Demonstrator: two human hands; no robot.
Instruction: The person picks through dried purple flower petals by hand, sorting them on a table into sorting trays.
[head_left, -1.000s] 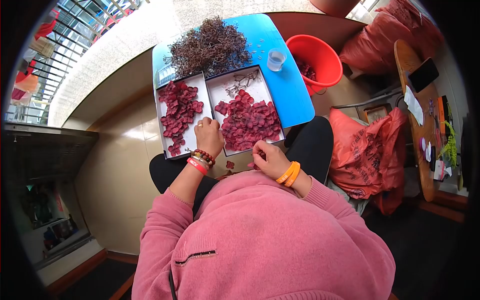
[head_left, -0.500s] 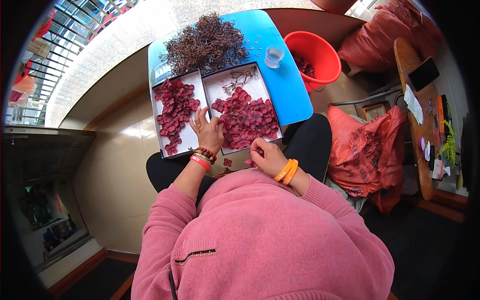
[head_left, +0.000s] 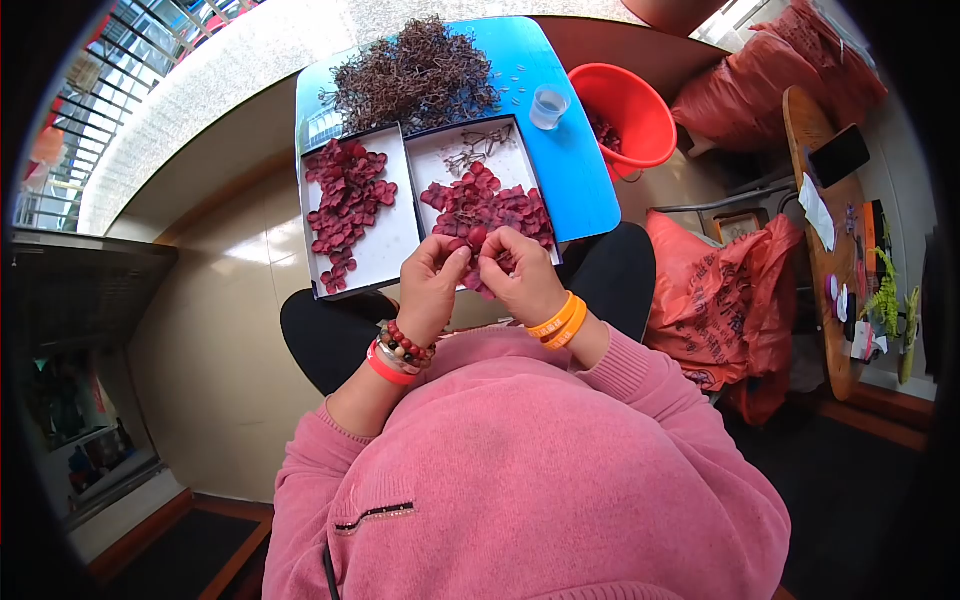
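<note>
Pinching one red petal (head_left: 478, 237) between both hands, above the right tray's near edge.
Left hand (head_left: 432, 278) at 9 o'clock of it, right hand (head_left: 522, 272) at 3, fingertips closed on it equally near; right tray (head_left: 520, 165) beyond at 12, petal pile (head_left: 487, 205) inside.

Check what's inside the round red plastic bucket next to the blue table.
The round red plastic bucket holds a few dark red petal-like pieces against its inner wall near the bottom. The near rim covers part of the floor, so the full amount cannot be seen.
</note>
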